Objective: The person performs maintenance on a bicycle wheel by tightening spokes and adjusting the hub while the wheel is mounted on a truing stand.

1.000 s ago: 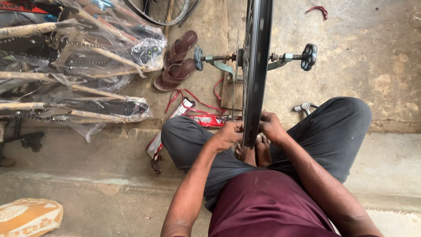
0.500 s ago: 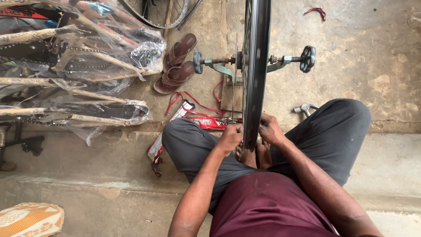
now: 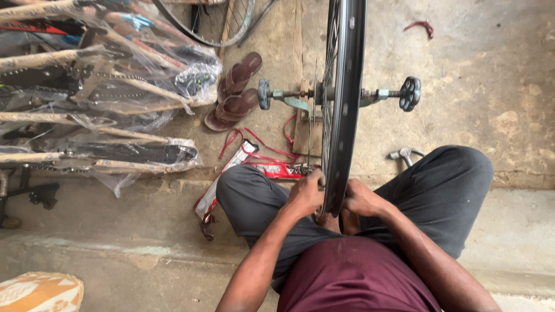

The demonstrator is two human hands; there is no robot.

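The black bicycle wheel rim (image 3: 345, 110) stood upright on edge in a metal truing stand (image 3: 370, 94), its axle held between two threaded clamps with a round black knob (image 3: 410, 93) at the right end and a smaller one at the left, the lower arc of the rim coming down between the seated person's knees. The left hand (image 3: 304, 195) was closed against the left side of the rim at its lowest stretch, fingers curled as if pinching a spoke end or a small tool there, though what exactly sat inside the fingers could not be told; the right hand (image 3: 359, 198) was likewise folded against the right side of the rim, touching it, its grasp hidden behind the rim. To do this spoke work well, it seemed wise to keep both hands braced on the rim so it did not swing in the stand, to make small even turns, and to keep fingers out from between the thin spokes (image 3: 315, 115). As for containers, clear plastic bags (image 3: 110, 86) at the left held wrapped bicycle frames and chain parts, closely packed; a red and white flat packet (image 3: 231, 173) lay open on the concrete floor (image 3: 491, 63) just beside the left knee, its contents not visible. A pair of brown sandals (image 3: 234, 92) lay near the stand, and a metal hammer (image 3: 404, 155) rested by the right knee.
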